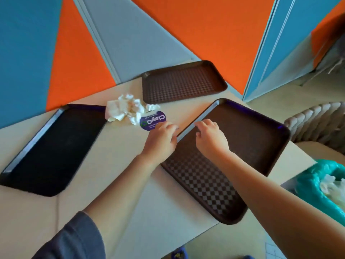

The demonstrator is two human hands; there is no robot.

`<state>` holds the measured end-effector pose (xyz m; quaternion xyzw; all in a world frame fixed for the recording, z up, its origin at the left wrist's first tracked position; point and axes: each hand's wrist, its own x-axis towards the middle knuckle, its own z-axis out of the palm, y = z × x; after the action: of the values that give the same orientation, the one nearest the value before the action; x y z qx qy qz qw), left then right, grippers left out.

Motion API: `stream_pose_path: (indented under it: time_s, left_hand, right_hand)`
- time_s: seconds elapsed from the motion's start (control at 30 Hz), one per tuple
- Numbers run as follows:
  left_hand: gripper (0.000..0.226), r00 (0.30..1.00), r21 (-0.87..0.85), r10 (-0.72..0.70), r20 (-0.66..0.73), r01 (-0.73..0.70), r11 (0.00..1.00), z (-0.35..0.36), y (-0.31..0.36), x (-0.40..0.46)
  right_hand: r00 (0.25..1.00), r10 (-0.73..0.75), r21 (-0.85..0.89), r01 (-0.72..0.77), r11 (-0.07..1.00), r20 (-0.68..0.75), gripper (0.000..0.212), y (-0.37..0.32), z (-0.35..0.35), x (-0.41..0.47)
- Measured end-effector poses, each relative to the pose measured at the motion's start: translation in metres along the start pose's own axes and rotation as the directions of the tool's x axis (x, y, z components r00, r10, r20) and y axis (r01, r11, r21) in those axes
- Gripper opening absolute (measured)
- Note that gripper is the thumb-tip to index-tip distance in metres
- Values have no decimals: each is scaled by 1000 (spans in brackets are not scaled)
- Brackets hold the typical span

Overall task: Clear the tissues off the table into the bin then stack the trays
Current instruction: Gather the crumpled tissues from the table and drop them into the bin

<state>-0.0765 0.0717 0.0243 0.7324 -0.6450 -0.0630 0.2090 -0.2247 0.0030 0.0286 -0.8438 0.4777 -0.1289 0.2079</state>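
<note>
Tissues [128, 111] lie crumpled on the table [119, 150] between three unstacked trays, some apparently already in the bin [321, 186], while the left hand [161, 137] and right hand [211, 135] reach out empty, fingers loosely curled, so stacking remains.
</note>
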Motion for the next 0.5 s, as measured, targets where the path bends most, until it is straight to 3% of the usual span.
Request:
stream_pose_path:
  time_s: [0.5]
  left_hand:
    - [39,956,51,-288,-50,291,955,-42,-137,-3]
  right_hand:
    - [981,-146,-27,151,988,127,42,-107,67,97]
